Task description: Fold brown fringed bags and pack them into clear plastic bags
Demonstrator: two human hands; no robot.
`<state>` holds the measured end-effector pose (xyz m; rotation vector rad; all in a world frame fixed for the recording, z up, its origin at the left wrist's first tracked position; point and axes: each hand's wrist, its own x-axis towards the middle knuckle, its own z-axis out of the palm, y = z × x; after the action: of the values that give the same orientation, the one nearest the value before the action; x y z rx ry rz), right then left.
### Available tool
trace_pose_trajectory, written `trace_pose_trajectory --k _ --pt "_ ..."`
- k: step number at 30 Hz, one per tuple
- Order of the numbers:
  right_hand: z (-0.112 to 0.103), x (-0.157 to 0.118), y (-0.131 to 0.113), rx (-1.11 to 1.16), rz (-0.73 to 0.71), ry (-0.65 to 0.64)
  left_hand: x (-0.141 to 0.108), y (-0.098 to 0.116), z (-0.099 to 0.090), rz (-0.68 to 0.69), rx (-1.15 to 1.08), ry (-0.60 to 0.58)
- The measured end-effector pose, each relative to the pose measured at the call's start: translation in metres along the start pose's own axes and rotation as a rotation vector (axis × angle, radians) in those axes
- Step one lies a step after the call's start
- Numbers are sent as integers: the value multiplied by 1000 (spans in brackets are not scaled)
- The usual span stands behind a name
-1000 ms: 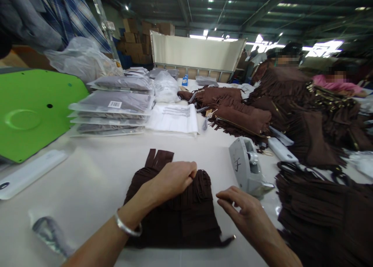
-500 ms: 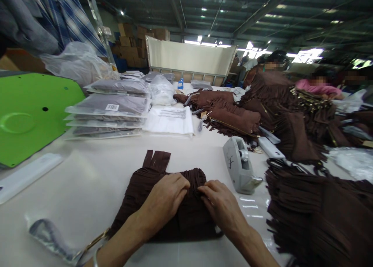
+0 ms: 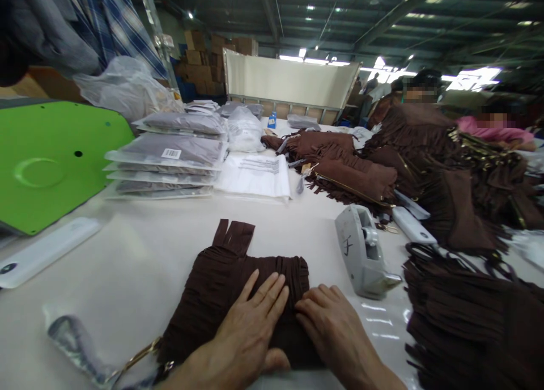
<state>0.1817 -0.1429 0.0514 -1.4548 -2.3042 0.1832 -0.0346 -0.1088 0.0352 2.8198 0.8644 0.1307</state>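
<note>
1. Step in hand, as I judge it: pressing and straightening the fringe of the dark brown bag, which lies flat on the counter in front of the person.
2. The left grip is wide: palm down, fingers a little spread, laid on the middle of the bag and grasping nothing.
3. The right grip is narrow, with fingers curled at the bag's right edge; whether they pinch any strands I cannot tell.
4. The bag therefore lies under the left grip and just reaches the right one; its left half and top edge show uncovered.
5. A short strip sticks out past the top edge, beyond both grips.
6. At the lower left, a gold clasp joins the wrapped strap, outside either grip.
7. The next move calls, I judge, for light, even pressure from the left palm and careful right fingertips, so the strands lie straight.
8. The tape dispenser stands near the right grip, apart from it.
</note>
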Motion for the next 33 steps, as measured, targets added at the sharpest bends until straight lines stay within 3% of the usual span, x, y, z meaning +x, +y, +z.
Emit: trace_pose_trajectory --k 4,7,10,12,15,18,24,33 --pt "-22 14 3 97 -26 46 -6 5 -15 43 -47 61" --pt "-35 46 3 193 -9 88 -3 -14 -47 -102 -67 204" --pt "-35 100 -2 284 102 14 8 -64 -78 -455 -36 366" --pt "-23 143 -4 292 173 -75 17 -109 -88 -698 -45 344" --pt "10 199 -6 218 222 -187 27 -165 -86 -772 -79 284" --pt "43 232 -7 147 246 -257 29 -195 -74 -750 -124 205" --pt "73 250 -1 139 267 -332 30 -204 -57 -683 -235 159" --pt "70 247 -5 264 272 -384 31 -197 -55 -557 -481 179"
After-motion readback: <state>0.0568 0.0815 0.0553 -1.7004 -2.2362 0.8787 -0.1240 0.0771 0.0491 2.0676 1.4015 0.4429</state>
